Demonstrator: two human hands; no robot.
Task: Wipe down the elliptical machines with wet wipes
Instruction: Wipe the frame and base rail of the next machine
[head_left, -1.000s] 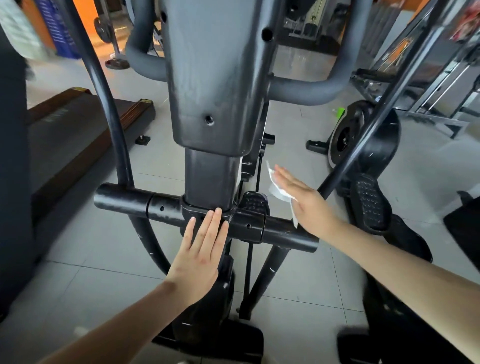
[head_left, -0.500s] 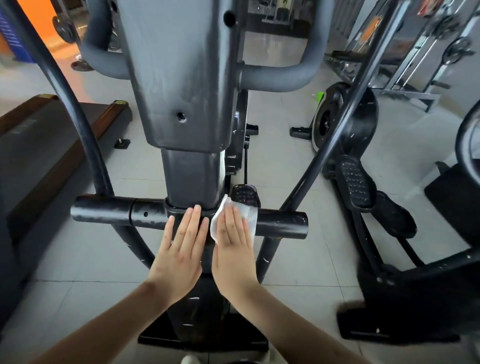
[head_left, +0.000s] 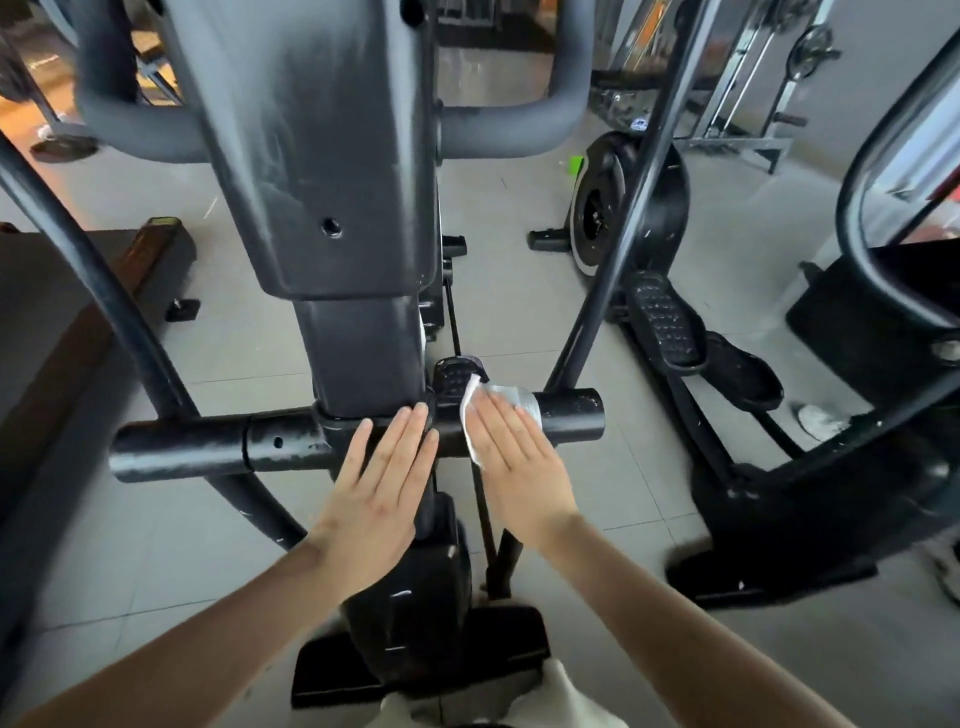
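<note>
Item: elliptical (head_left: 332, 156), centre of frame, dull grey-black, top cut off by the upper edge.
Crossbar (head_left: 182, 447): black tube, scuffed and chipped. Its long axis runs left to right across mid-frame, and its right end points at the right edge.
Wipe (head_left: 511, 400): white, crumpled, draped over the bar right of centre, mostly hidden under your fingers.
Your right hand (head_left: 519, 462): flat on the wipe, fingers straight, pressing.
Your left hand (head_left: 379, 488): flat and released on the bar below the post (head_left: 358, 348), holding nothing.
Pedal (head_left: 662, 322) of a second machine: right of frame.
</note>
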